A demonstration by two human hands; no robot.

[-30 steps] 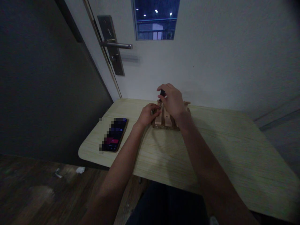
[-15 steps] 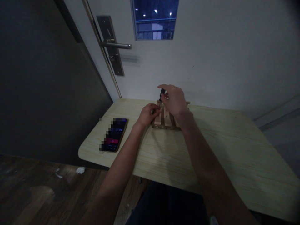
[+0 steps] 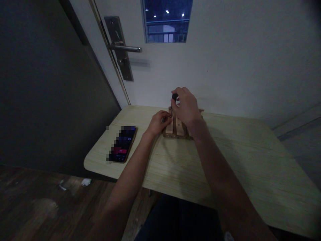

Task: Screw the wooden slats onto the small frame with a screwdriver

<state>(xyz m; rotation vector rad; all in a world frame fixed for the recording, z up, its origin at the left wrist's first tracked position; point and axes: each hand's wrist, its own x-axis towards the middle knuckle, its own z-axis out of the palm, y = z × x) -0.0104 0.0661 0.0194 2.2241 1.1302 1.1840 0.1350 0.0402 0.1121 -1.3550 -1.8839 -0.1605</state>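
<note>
My right hand (image 3: 187, 105) is closed around the black handle of a screwdriver (image 3: 174, 97), its thin shaft pointing down. The shaft's lower end meets the left strip of a wooden piece (image 3: 180, 129) that has several raised strips with small holes. Beside that strip, my left hand (image 3: 157, 122) has its thumb and fingers pinched together close to the screwdriver's tip. What sits between those fingertips is too small to make out. My right hand and wrist hide the right part of the wooden piece.
A phone (image 3: 122, 145) with a lit screen lies on the pale wood-grain table (image 3: 170, 167), left of my left forearm. Behind the table stands a white door (image 3: 225, 67) with a metal handle (image 3: 126, 49) and a small window (image 3: 167, 21).
My right hand has risen slightly, and its fingers have shifted around the screwdriver handle. The left hand stays in place at the wooden piece.
</note>
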